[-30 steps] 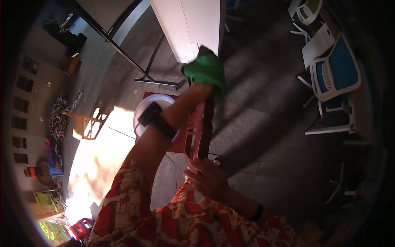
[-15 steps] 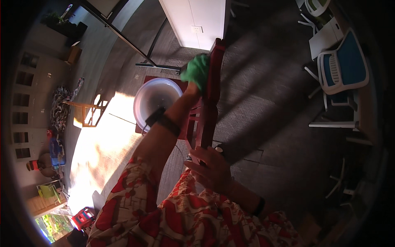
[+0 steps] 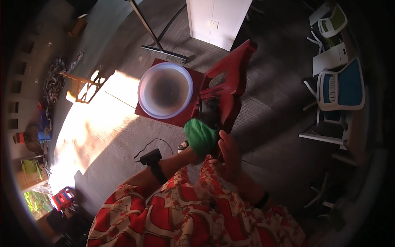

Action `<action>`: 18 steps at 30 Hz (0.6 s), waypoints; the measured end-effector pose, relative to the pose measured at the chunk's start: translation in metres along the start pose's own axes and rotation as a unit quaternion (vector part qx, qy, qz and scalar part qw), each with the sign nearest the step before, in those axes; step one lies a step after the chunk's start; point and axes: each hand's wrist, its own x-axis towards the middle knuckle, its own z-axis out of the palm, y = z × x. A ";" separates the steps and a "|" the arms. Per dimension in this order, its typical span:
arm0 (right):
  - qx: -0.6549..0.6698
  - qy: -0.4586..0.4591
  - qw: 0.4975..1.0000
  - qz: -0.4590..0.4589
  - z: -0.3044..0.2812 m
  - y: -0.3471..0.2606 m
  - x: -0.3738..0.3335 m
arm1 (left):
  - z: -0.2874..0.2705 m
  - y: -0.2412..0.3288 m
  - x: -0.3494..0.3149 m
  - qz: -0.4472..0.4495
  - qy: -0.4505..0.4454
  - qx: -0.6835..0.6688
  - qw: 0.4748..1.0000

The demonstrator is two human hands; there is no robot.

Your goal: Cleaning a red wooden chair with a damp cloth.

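Observation:
A dark red chair stands in front of me, its raised, slatted back on the right. A wide round basin with a pale rim and murky water in it sits on the chair's dark red square seat. My left hand is closed on a green cloth, which covers its fingers and lies against the near part of the chair back. Close beside it, my right hand grips the near end of the chair back, fingers pointing up along it; part of that hold is hidden.
A white cabinet and a black metal stand foot are beyond the chair. Office chairs line the right side. A wooden frame stands in the sunlit patch at left. A thin dark cord hangs by my left wrist.
My left hand has drawn the green cloth from the far end of the chair back toward me, near my right hand. The view has shifted, showing more of the basin and chair.

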 end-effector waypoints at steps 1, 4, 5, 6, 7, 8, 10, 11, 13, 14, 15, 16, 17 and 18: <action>0.007 -0.008 1.000 -0.001 0.000 -0.004 0.002 | -0.012 0.011 -0.015 0.006 0.005 0.015 1.000; -0.007 -0.025 1.000 0.009 0.001 -0.002 -0.001 | -0.008 0.016 -0.037 0.016 0.007 0.020 1.000; -0.009 -0.012 1.000 0.015 0.002 0.000 -0.001 | -0.005 0.018 -0.042 0.017 0.006 0.021 1.000; -0.007 0.000 1.000 0.018 0.003 0.001 -0.001 | -0.004 0.020 -0.049 0.017 0.007 0.026 0.999; -0.018 -0.008 1.000 0.024 0.004 0.001 -0.002 | -0.002 0.022 -0.055 0.019 0.009 0.036 0.999; -0.013 -0.015 1.000 0.023 0.003 0.000 -0.001 | 0.005 0.023 -0.065 0.012 0.007 0.039 0.999; -0.031 -0.042 0.998 0.024 0.006 -0.002 0.003 | 0.024 0.024 -0.093 -0.009 0.012 0.062 0.998; -0.015 -0.052 0.998 0.012 0.007 -0.003 0.005 | 0.053 0.016 -0.115 -0.070 -0.041 0.035 0.996; -0.038 -0.026 0.998 0.043 0.000 0.001 -0.001 | 0.084 -0.003 -0.131 -0.063 -0.069 0.126 0.988; -0.025 -0.036 0.999 0.029 0.001 0.001 0.000 | 0.099 -0.018 -0.142 -0.078 -0.062 0.139 0.985; -0.036 -0.034 0.999 0.014 0.002 0.000 0.000 | 0.118 -0.034 -0.156 -0.152 -0.164 0.132 0.966; -0.054 -0.027 0.998 0.008 0.000 0.000 -0.001 | 0.128 -0.047 -0.162 -0.217 -0.266 0.113 0.932; -0.052 -0.031 0.998 0.009 -0.003 -0.001 -0.001 | 0.111 -0.049 -0.159 -0.201 -0.197 0.039 0.959; -0.045 -0.033 0.998 0.004 -0.003 -0.001 0.001 | 0.108 -0.050 -0.163 -0.217 -0.196 0.010 0.956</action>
